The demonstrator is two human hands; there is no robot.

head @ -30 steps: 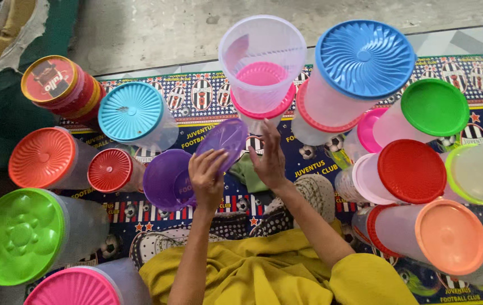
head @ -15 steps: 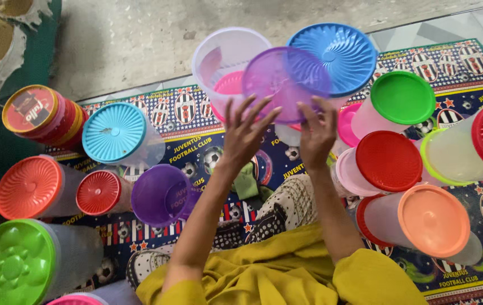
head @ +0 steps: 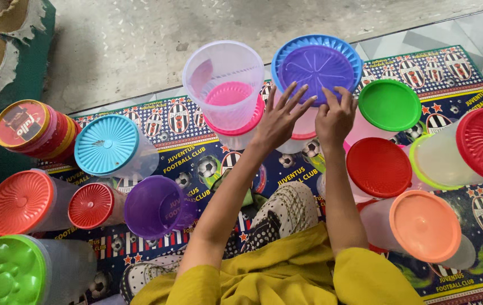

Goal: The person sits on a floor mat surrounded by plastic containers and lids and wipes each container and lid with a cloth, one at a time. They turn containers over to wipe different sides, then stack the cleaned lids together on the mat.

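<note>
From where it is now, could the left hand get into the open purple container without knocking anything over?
Probably yes. The left hand rests at the purple lid on the blue lid, and the open purple container stands lidless beside the left forearm, with nothing visibly between them.

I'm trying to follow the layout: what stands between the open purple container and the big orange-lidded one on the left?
In the head view, a small red-lidded container stands between the purple container and the orange-lidded container.

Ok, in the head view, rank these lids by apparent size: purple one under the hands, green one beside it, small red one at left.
1. purple lid
2. green lid, close to the purple; they stand at different heights, so true size is unsure
3. small red lid, clearly smallest
</note>
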